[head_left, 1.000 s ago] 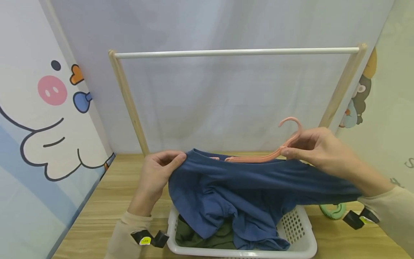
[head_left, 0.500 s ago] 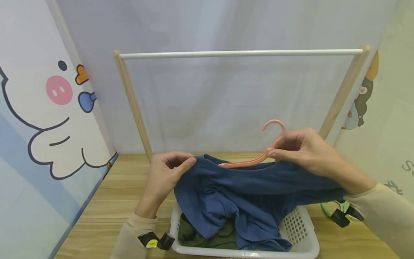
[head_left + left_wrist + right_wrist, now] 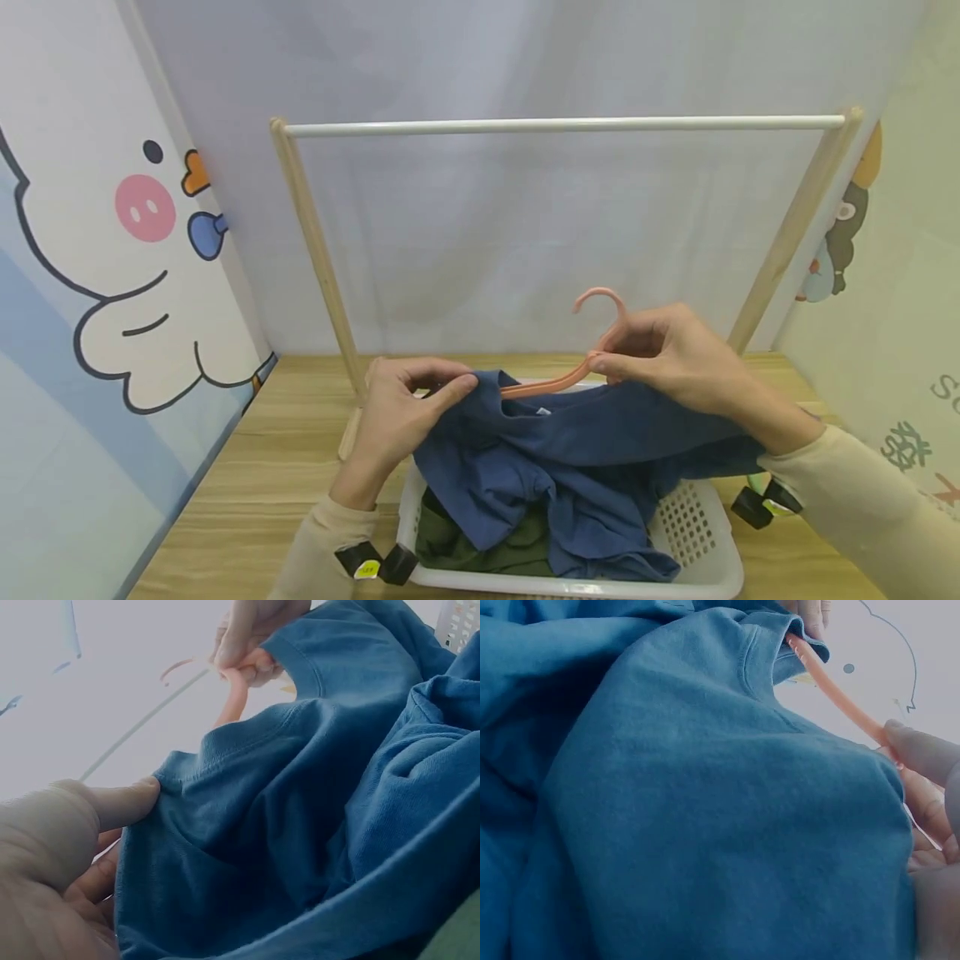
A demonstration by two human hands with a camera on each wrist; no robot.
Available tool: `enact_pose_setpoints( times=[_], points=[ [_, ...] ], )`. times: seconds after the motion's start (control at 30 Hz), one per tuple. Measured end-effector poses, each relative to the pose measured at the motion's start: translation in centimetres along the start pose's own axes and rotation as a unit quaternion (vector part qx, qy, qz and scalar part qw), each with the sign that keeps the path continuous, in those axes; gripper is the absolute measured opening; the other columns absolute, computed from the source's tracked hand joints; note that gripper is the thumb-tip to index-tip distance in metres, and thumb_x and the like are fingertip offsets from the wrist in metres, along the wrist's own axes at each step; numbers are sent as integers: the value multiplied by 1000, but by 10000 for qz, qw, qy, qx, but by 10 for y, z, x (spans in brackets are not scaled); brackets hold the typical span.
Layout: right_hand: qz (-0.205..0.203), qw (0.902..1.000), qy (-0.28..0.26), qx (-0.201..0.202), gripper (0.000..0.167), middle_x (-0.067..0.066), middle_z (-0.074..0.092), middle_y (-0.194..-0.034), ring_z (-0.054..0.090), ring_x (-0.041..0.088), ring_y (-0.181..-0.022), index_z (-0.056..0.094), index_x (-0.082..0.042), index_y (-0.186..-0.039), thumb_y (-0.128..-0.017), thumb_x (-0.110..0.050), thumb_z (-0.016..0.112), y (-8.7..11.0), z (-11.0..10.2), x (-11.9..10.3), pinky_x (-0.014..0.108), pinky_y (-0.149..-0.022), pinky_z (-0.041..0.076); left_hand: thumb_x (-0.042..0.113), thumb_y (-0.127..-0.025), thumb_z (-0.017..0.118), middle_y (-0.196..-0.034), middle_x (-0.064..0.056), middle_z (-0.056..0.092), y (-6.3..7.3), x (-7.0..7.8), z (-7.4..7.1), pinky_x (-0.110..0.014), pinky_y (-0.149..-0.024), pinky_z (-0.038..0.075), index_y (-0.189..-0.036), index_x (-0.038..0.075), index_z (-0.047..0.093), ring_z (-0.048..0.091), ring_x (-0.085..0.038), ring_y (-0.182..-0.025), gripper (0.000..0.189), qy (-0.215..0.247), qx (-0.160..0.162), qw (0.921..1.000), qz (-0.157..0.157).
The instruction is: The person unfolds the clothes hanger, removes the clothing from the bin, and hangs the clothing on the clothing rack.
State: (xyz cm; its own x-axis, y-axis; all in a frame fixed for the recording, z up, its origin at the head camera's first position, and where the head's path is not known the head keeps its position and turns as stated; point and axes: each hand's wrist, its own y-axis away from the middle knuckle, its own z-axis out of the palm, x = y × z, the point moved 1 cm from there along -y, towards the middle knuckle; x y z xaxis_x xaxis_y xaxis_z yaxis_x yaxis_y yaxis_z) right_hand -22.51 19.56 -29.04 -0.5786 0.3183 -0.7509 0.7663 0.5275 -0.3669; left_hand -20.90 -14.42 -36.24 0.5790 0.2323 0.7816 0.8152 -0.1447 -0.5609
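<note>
My left hand pinches the blue T-shirt beside its neckline, thumb on top, as the left wrist view shows closely. With my right hand I grip a pink hanger just below its hook, which points up and curls to the left. One arm of the hanger runs into the neck opening; its end is hidden under the cloth. In the right wrist view, the hanger slants from my thumb into the collar. The shirt's lower part droops into a white basket.
Dark green cloth lies in the basket under the shirt. Behind stands a wooden-legged rack with a white rail, on the wooden table. A bit of a green thing shows near my right wrist. Cartoon-printed walls flank the table.
My right hand has moved left with the hanger, sliding its arm further into the neckline toward my left hand. My left hand keeps its pinch on the shirt.
</note>
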Motion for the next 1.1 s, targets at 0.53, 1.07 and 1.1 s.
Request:
enact_pose_setpoints(
  times=[0.53, 1.07, 1.1],
  points=[
    [87, 10000, -29, 16, 7, 5, 84, -95, 82, 24, -83, 86, -6, -107, -101, -5, 83, 3, -3, 14, 35, -74, 67, 9, -98, 87, -99, -2, 86, -1, -1, 0, -28, -84, 62, -106, 10, 90, 80, -15, -90, 8, -285, -108, 9993, 202],
    [140, 9996, -1, 229, 9, 5, 84, -97, 81, 24, -84, 85, -9, -111, -104, -9, 81, 8, -6, 16, 32, -71, 63, 11, -91, 94, -105, -3, 86, 1, -5, 4, -36, -88, 65, -106, 11, 90, 81, -21, -99, 16, -526, -355, 9977, -240],
    [173, 9996, -20, 213, 9, 6, 85, -99, 81, 24, -86, 85, -9, -112, -104, -9, 81, 9, -6, 16, 32, -71, 64, 10, -90, 94, -104, -3, 86, 1, -5, 4, -35, -88, 65, -106, 11, 90, 81, -20, -99, 16, -494, -324, 9979, -246]
  ],
)
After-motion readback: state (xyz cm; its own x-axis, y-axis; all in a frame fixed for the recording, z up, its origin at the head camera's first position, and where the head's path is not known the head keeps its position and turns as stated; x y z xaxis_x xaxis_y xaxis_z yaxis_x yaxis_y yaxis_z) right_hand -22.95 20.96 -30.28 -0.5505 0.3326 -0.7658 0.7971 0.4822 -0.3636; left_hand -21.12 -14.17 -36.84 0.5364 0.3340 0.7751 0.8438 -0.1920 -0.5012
